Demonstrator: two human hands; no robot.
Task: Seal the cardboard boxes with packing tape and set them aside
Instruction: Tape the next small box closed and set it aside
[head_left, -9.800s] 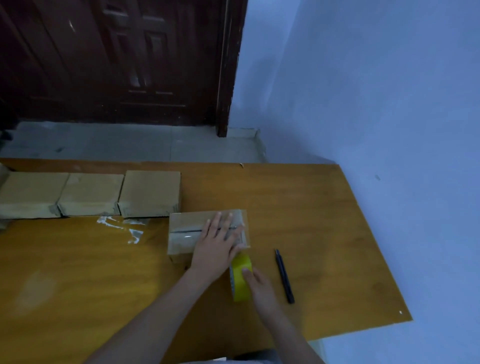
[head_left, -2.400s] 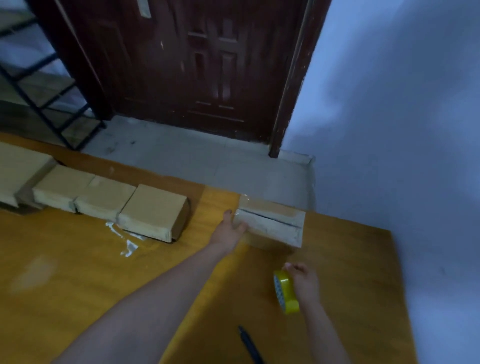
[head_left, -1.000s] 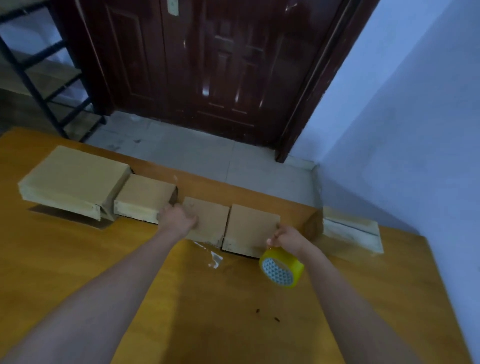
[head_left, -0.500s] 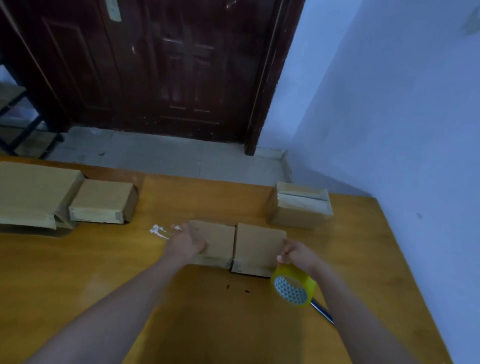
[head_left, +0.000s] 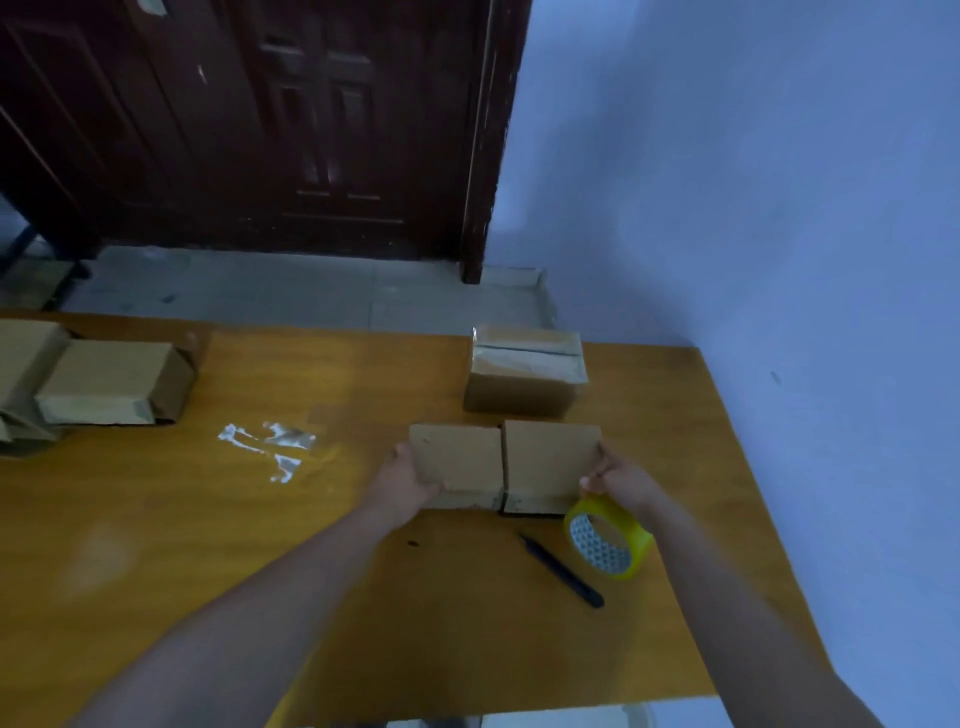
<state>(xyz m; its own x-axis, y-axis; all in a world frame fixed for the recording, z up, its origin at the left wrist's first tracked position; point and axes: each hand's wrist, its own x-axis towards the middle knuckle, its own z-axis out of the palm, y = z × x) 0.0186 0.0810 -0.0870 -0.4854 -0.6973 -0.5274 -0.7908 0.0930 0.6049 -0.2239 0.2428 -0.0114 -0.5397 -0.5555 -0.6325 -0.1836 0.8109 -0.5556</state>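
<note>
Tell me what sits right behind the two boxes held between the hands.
Behind the two boxes stands a taped box on the table, a seam line across its glossy top. Its contents and far side are hidden.

Two bare forearms rise from the bottom edge of the frame toward its centre, no sleeves, watch, rings or gloves visible, ending in the left hand (head_left: 402, 480) and right hand (head_left: 621, 475).

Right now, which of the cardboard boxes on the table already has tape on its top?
The box at the far edge, behind the pair between the hands: clear tape shines over its top seam; the others' tops look plain.
</note>
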